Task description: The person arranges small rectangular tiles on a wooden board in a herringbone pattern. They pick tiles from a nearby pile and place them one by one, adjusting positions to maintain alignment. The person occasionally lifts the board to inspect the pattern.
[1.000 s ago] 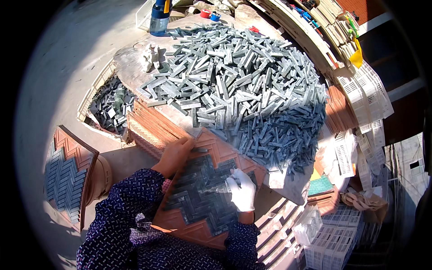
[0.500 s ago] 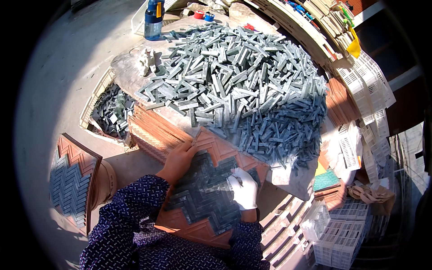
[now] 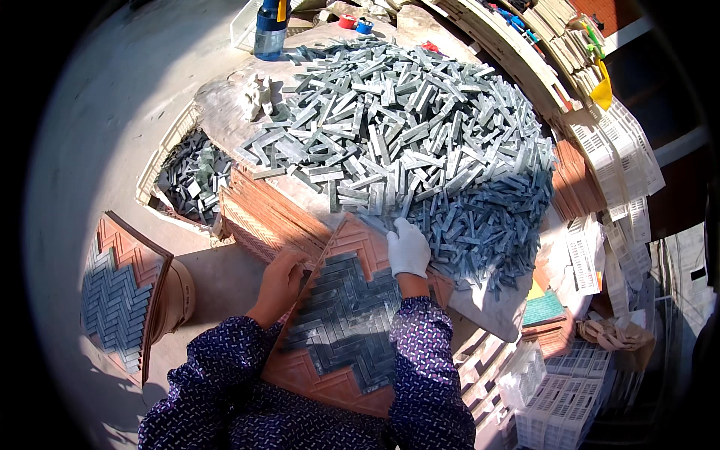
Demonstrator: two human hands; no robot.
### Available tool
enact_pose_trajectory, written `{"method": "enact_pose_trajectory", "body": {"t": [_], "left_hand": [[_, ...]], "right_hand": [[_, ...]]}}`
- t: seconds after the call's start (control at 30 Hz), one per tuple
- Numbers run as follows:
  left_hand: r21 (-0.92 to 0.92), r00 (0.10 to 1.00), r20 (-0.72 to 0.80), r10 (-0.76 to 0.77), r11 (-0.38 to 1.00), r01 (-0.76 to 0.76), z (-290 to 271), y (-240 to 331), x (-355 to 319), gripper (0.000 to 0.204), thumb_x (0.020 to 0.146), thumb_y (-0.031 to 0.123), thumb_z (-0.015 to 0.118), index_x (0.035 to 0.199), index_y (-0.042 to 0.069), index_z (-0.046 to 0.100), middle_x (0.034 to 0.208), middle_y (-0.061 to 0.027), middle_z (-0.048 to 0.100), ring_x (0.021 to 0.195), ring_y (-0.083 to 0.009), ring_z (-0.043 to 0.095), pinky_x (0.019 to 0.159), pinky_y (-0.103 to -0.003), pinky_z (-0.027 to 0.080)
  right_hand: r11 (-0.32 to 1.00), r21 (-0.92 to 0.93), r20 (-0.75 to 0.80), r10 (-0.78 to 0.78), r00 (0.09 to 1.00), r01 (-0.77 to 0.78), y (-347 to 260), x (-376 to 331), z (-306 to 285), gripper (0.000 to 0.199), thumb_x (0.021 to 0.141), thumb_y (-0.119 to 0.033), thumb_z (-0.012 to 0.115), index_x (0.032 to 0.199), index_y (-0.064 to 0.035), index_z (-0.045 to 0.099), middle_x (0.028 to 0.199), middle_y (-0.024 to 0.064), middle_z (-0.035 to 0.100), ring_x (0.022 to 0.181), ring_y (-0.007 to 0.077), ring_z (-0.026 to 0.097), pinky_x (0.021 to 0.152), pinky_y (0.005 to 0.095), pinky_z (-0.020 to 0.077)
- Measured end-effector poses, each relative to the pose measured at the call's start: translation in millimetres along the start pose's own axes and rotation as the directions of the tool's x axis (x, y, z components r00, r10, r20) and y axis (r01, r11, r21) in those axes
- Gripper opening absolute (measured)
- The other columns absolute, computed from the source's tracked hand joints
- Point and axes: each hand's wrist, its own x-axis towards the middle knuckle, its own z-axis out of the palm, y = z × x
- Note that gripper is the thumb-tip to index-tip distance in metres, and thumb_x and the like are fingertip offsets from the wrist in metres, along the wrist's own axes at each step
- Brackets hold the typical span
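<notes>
A terracotta-coloured template (image 3: 360, 238) with herringbone grooves lies tilted in front of me, its middle filled with dark grey stone strips (image 3: 341, 315). My left hand (image 3: 279, 289), bare, is curled beside the template's left edge; what its fingers hold, if anything, is hidden. Over the template's far edge reaches my right hand (image 3: 409, 247), in a white glove. Its fingertips are drawn together at the near border of a big heap of loose grey stone strips (image 3: 405, 127). Whether a strip is between them cannot be made out.
Stacked terracotta templates (image 3: 270, 214) stand left of the heap, beside a cream crate (image 3: 169, 154) of dark pieces. Another filled template (image 3: 120, 296) rests on a round drum at far left. A blue bottle (image 3: 270, 34) stands behind; white plastic crates (image 3: 559, 405) are at right.
My right hand has moved from the filled pattern, up and away, to the heap's near border. The left hand has slid down from the template's upper left edge toward me.
</notes>
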Motion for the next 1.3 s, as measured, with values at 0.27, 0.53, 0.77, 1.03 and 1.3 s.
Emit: {"method": "enact_pose_trajectory", "body": {"t": [0.27,0.53,0.77,1.03,1.3], "left_hand": [[0.068,0.995,0.017,0.097,0.993,-0.097,5.8,13.7,-1.6,0.012,0.079,0.004,0.061,0.091,0.005,0.062,0.087,-0.013,0.06,0.084,-0.0316,0.059,0.072,-0.037,0.048],[0.102,0.976,0.131,0.172,0.977,-0.186,21.0,5.7,29.9,0.009,0.078,0.005,0.062,0.087,0.002,0.061,0.085,-0.0134,0.059,0.084,-0.0335,0.058,0.073,-0.039,0.047],[-0.67,0.765,0.507,-0.397,0.377,0.64,-4.4,79.2,6.7,0.018,0.092,0.011,0.053,0.107,0.001,0.055,0.092,-0.0091,0.061,0.084,-0.0222,0.061,0.078,-0.032,0.051],[-0.914,0.695,0.306,-0.651,0.004,0.406,-97.5,-58.0,38.6,0.023,0.096,0.007,0.041,0.11,-0.012,0.04,0.109,-0.0214,0.053,0.099,-0.0244,0.06,0.082,-0.025,0.054],[-0.685,0.894,0.226,-0.386,0.59,0.428,-75.1,-24.3,96.7,0.016,0.091,0.021,0.06,0.097,0.007,0.061,0.086,0.0005,0.061,0.071,-0.0047,0.055,0.063,-0.018,0.045]], "right_hand": [[0.997,0.038,-0.028,0.064,0.998,-0.063,-7.7,1.7,-0.6,0.021,0.078,-0.017,0.058,0.095,-0.006,0.063,0.09,0.0163,0.064,0.086,0.0347,0.062,0.074,0.044,0.0497],[0.184,0.934,0.3,0.053,0.952,-0.305,2.7,-40.9,-15.9,0.019,0.081,-0.007,0.059,0.097,0.0023,0.061,0.074,-0.0001,0.057,0.065,0.0082,0.053,0.057,0.0235,0.0427],[0.52,0.834,0.254,-0.065,0.965,-0.184,-44.1,-98.4,-21.9,0.031,0.081,-0.006,0.064,0.111,0.0033,0.059,0.089,0.0049,0.063,0.075,0.0072,0.059,0.063,0.0197,0.0459],[0.506,0.839,0.179,0.087,0.98,-0.198,-0.2,-173.6,-47.6,0.028,0.078,0.001,0.067,0.105,0.0016,0.062,0.096,0.0092,0.066,0.087,0.0136,0.064,0.073,0.024,0.0501],[0.441,0.813,0.099,0.54,0.836,-0.38,76.6,-238.0,-49.7,0.02,0.08,-0.005,0.065,0.098,0.0033,0.064,0.083,0.0066,0.066,0.068,0.0095,0.058,0.062,0.0226,0.0468]]}}
